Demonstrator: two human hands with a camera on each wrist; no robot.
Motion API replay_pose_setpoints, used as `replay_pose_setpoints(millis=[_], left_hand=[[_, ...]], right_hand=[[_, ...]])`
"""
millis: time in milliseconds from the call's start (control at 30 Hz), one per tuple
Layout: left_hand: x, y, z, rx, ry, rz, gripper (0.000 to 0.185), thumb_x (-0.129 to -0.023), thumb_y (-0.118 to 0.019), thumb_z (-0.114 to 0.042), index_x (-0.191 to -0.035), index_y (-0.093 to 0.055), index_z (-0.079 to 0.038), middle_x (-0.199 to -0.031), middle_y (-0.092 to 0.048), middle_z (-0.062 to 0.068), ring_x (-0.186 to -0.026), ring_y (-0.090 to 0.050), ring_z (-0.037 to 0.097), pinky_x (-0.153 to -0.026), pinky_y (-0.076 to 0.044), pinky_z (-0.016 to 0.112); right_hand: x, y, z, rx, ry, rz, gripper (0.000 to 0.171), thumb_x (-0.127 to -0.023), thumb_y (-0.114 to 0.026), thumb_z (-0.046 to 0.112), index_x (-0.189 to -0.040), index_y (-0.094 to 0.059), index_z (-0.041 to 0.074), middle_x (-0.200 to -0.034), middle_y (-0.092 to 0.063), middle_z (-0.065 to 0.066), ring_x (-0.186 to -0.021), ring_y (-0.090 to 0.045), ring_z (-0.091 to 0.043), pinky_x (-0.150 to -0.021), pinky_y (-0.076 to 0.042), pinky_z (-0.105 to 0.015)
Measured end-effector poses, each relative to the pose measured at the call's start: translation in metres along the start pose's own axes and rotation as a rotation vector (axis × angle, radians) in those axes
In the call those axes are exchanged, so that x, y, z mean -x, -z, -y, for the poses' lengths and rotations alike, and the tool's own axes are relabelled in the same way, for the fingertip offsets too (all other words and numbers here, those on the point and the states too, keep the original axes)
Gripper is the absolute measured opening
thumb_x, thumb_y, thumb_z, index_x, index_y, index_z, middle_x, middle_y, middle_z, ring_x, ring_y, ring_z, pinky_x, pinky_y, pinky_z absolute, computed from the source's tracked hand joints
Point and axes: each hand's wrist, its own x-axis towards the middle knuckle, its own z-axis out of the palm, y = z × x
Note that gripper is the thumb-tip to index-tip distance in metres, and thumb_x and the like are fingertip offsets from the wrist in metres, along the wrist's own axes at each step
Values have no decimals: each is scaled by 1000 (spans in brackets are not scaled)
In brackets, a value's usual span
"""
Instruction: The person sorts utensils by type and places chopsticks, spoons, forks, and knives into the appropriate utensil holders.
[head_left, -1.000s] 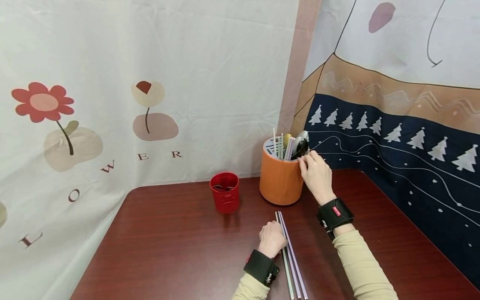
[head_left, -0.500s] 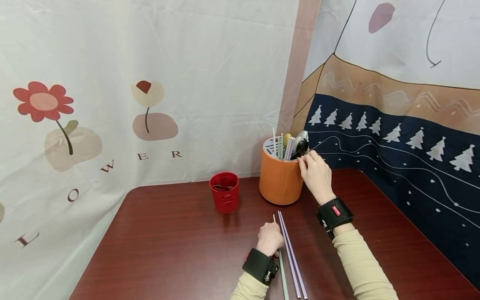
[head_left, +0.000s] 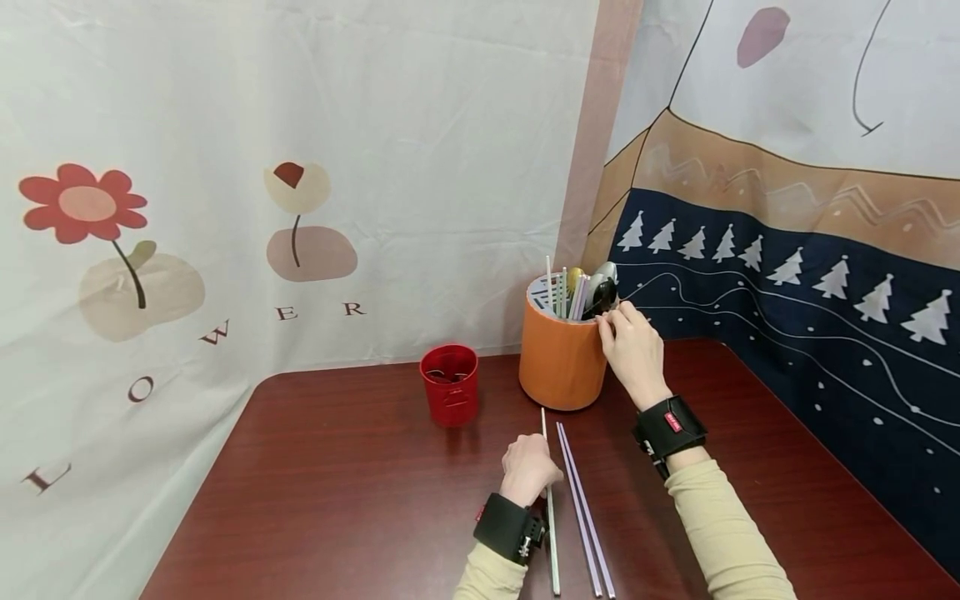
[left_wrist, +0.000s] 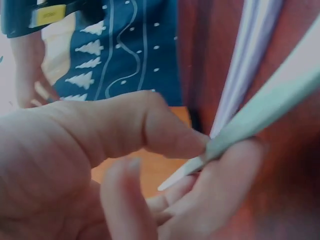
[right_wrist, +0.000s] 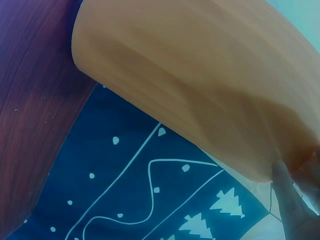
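Observation:
My left hand pinches a pale green chopstick between thumb and fingers, low over the table. In the left wrist view the green chopstick slants through the pinch, its thin end past the fingertips. Two purple chopsticks lie side by side just to the right. At the back, my right hand grips the rim of an orange utensil holder, the thumb at its edge in the right wrist view. From the holder's slotted top rise several chopsticks, a black spoon and other spoons.
A red cup with thin metal utensils inside stands left of the orange holder. The dark red-brown table ends at a pale curtain behind and a navy one with tree prints on the right.
My left hand has drawn the green chopstick leftward, away from the two purple ones, which stay in place. The right hand has not moved from the holder's rim.

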Motion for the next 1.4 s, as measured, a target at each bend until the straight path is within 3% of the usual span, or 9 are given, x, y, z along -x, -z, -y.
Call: replay_pose_setpoints(millis=[133,233,400,567,933,1167,1400], left_hand=[[-1,11,0,45,-6,-80,25,-70,-79,-20,-70,-59,-6,-60,-61,9,-61,-62,27,-50,-48,38],[0,20,1,98,-36,-151,27,-72,-77,-19,-79,-54,-5,-65,-57,9,-62,-62,29,-49,-46,37],[4,36,3,214,-88,-243,22,-76,-72,-12,-77,-51,-8,-59,-53,4,-52,-54,20,-45,-38,28],[8,49,3,268,-142,-343,14,-78,-68,-9,-83,-55,-8,-61,-60,0,-53,-54,16,-49,-40,24],[12,58,-2,392,-248,-505,13,-84,-65,-10,-96,-60,-11,-87,-71,2,-73,-67,14,-62,-51,23],[12,66,-13,468,-359,-596,9,-89,-64,-12,-97,-59,-11,-88,-69,3,-74,-66,13,-64,-53,18],[7,89,-29,503,-512,-795,9,-89,-64,-10,-96,-59,-7,-91,-69,6,-73,-67,16,-64,-54,20]], right_hand=[[0,0,0,3,-3,7,24,-91,-62,15,-73,-63,0,-77,-53,-11,-64,-54,-31,-50,-45,-43],[0,0,1,3,-4,9,23,-91,-61,15,-74,-63,0,-77,-53,-11,-64,-53,-30,-50,-45,-43],[0,0,0,-1,1,3,23,-91,-61,15,-74,-64,0,-77,-53,-11,-63,-53,-30,-50,-45,-43],[0,-1,0,3,-4,5,24,-92,-61,16,-74,-64,0,-77,-53,-12,-64,-53,-31,-50,-45,-44],[1,0,0,0,-8,12,22,-92,-61,15,-76,-64,0,-78,-54,-12,-63,-52,-30,-49,-44,-43],[1,0,-1,-2,-7,0,21,-91,-61,14,-76,-64,0,-78,-53,-12,-64,-53,-30,-50,-44,-44],[0,0,0,-11,-6,6,21,-92,-60,15,-78,-64,0,-79,-54,-12,-63,-52,-31,-50,-44,-44]])
